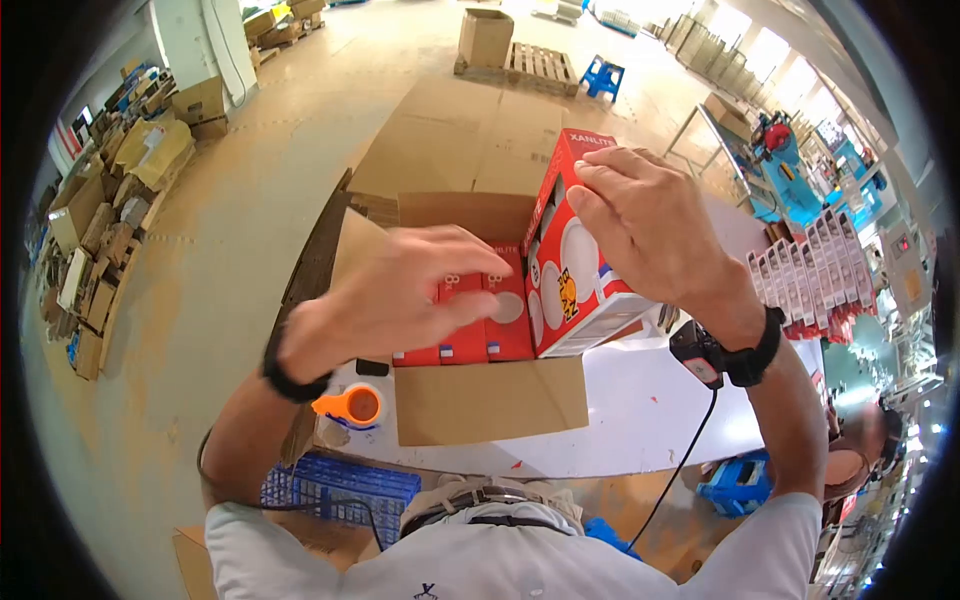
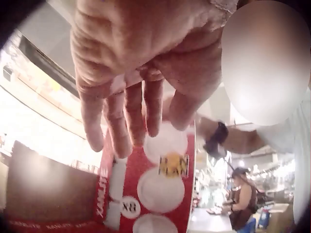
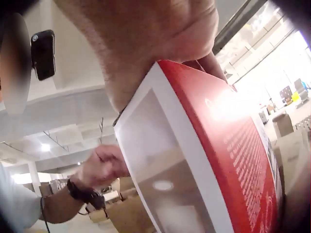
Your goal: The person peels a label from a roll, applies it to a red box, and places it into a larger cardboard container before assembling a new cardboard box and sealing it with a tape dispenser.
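Observation:
My right hand (image 1: pixel 655 225) grips the upper part of a red-and-white XANLITE box (image 1: pixel 590 285), which stands tilted at the right side of an open cardboard carton (image 1: pixel 490 400). White round pictures and a clear window panel show on this box; in the left wrist view its printed face (image 2: pixel 160 189) also reads X8. Inside the carton, several similar red boxes (image 1: pixel 510 335) stand in a row. Over them hovers my left hand (image 1: pixel 400 290), blurred, with fingers extended and nothing in them. From the right wrist, the box's window side (image 3: pixel 165 160) lies below the palm.
An orange tape dispenser (image 1: pixel 360 404) and a small black object (image 1: pixel 372 369) lie left of the carton on the white table (image 1: pixel 660 420). Stacked product packs (image 1: pixel 815 265) stand at the right. Below is a blue crate (image 1: pixel 340 490); another person (image 1: pixel 860 440) sits at the right.

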Motion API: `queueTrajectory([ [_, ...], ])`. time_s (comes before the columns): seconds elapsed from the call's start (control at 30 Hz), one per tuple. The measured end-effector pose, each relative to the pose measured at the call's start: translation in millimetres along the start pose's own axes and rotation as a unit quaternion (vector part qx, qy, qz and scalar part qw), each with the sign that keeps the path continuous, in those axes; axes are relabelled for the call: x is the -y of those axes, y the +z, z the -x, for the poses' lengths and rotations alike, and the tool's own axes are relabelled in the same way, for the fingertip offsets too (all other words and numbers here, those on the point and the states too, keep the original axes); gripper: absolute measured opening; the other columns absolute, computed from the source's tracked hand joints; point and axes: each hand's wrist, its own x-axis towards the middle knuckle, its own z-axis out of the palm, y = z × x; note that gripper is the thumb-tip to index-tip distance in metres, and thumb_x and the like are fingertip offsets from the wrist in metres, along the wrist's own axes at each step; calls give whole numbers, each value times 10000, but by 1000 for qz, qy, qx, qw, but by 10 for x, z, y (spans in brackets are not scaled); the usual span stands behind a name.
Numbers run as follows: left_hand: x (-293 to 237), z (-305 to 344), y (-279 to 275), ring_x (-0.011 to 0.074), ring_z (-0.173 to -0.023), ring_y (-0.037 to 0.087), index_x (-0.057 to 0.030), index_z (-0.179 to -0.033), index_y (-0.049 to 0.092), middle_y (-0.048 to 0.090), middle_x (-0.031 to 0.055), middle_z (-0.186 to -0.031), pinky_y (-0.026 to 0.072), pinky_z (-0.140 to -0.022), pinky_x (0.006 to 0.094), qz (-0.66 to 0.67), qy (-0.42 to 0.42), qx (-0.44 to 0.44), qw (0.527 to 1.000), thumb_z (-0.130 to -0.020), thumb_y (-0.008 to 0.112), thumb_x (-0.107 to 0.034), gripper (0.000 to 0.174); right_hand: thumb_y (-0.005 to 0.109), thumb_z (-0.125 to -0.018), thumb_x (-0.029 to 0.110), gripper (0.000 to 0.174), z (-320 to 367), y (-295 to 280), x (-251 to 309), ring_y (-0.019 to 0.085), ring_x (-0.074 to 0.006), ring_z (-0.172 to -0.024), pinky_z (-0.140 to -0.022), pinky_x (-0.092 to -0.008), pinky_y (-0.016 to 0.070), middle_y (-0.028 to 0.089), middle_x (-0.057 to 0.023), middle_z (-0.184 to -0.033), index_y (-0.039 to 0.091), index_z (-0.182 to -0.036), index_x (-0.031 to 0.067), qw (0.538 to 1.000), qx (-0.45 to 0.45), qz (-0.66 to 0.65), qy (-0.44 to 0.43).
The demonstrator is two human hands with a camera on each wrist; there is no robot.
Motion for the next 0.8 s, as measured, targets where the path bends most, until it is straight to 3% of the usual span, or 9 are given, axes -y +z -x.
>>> queueTrajectory([
  [0.17, -155, 836, -481, 228, -944, 719, 25, -1080, 739, 759, 164, -1013, 563, -847, 342, 94, -55, -179, 978, -921, 742, -22, 166, 599, -984, 173, 187, 594, 791, -120, 692, -409, -923, -793, -503, 571, 680, -161, -998, 630, -947, -8, 987, 145, -67, 23],
  [0.2, -188, 1019, -489, 226, -929, 713, 20, -1069, 733, 757, 162, -1006, 556, -840, 334, 107, -70, -214, 968, -943, 731, -32, 137, 643, -947, 188, 249, 769, 986, -258, 698, -416, -992, -859, -499, 577, 678, -192, -1159, 660, -1064, -31, 953, 289, -88, 19],
  [0.27, -172, 1381, -454, 215, -901, 700, 9, -1042, 721, 744, 144, -984, 552, -823, 327, 105, -105, -287, 946, -980, 698, -50, 89, 719, -904, 239, 554, 722, 939, -158, 572, -398, -1353, -1077, -405, 530, 507, -260, -1550, 618, -1353, -70, 910, 392, -121, 54],
  [0.47, 329, 2485, 435, 179, -884, 680, -12, -1027, 686, 690, 88, -944, 551, -813, 318, 231, -280, -530, 766, -1038, 626, -72, 85, 758, -867, 260, 732, 1016, 1278, -328, 414, -362, -1492, -1240, -493, 363, 414, -211, -1623, 490, -1465, -67, 927, 355, -122, -17],
  [0.53, 449, 2487, 750, 172, -889, 687, -3, -1061, 685, 700, 85, -979, 552, -846, 317, 172, -366, -451, 796, -1020, 639, -66, 88, 760, -877, 270, 671, 965, 1129, -187, 337, -340, -1544, -1294, -510, 261, 413, -185, -1634, 549, -1453, -3, 914, 389, -112, 2],
  [0.6, 653, 2466, 1042, 219, -1027, 679, 4, -1233, 643, 682, 113, -1147, 538, -940, 371, 104, -334, -364, 863, -953, 739, -117, 319, 751, -888, 262, 660, 800, 864, -81, 314, -339, -1563, -1319, -488, 208, 413, -190, -1643, 556, -1473, 27, 894, 446, -29, -18],
  [0.63, 668, 2390, 1064, 236, -1090, 657, 0, -1299, 598, 657, 122, -1215, 524, -973, 389, 42, -312, -328, 891, -922, 776, -143, 440, 765, -885, 179, 587, 885, 839, -112, 403, -312, -1520, -1278, -482, 301, 473, -163, -1601, 596, -1435, 64, 950, 304, -46, -57],
  [0.73, 542, 2243, 1320, 283, -1267, 582, -15, -1470, 457, 578, 148, -1395, 474, -1066, 439, -29, -282, -242, 928, -849, 862, -204, 765, 738, -831, -3, 611, 1218, 286, -305, 519, -352, -1417, -1116, -468, 488, 537, -172, -1545, 610, -1424, 69, 957, -16, -198, 210],
  [0.8, 498, 2070, 1352, 306, -1367, 515, -29, -1551, 356, 519, 161, -1479, 433, -1122, 467, 37, -271, -222, 936, -825, 884, -223, 919, 757, -823, 0, 711, 1811, 383, -593, 564, -333, -1374, -1057, -450, 524, 549, -167, -1538, 546, -1498, 73, 938, -6, -201, 284],
])
